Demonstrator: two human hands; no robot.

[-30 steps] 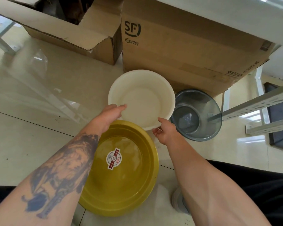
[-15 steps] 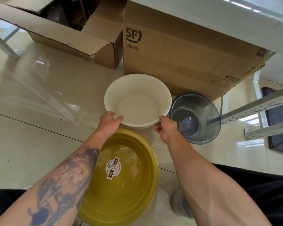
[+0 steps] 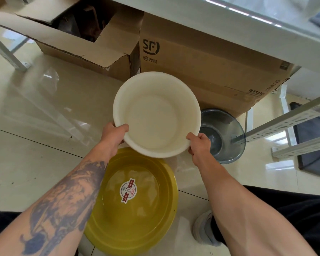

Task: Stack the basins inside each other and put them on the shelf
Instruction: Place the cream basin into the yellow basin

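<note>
1. Head view, looking down at a glossy tiled floor (image 3: 35,111): straight ahead of me stand two cardboard boxes, an open one (image 3: 78,39) on the left with its flaps up and dark contents I cannot make out, and a closed one printed "SF Express" (image 3: 211,63) on the right.
2. A pale shelf board (image 3: 248,21) runs over the top of the boxes, and perforated metal shelf rails (image 3: 288,122) cross the right side of the view, one of them passing in front of the grey basin.
3. The grey translucent basin (image 3: 227,137) sits on the floor against the closed box, just beside my right hand and partly hidden behind the white basin.
4. The yellow basin (image 3: 137,204) lies on the floor nearest me, open side up, with a round red-and-white sticker (image 3: 128,190) in its bottom; my tattooed left forearm (image 3: 67,198) crosses its left rim.
5. The white basin (image 3: 156,113) is between my hands, open side up and tilted a little toward me, its near edge over the far rim of the yellow basin.
6. My left hand (image 3: 113,134) is closed on the white basin's near-left rim, thumb lying over the lip.
7. My right hand (image 3: 199,145) is closed on the near-right rim in the same way.
8. My shoe (image 3: 201,228) shows near the yellow basin's right side, under my right forearm.
</note>
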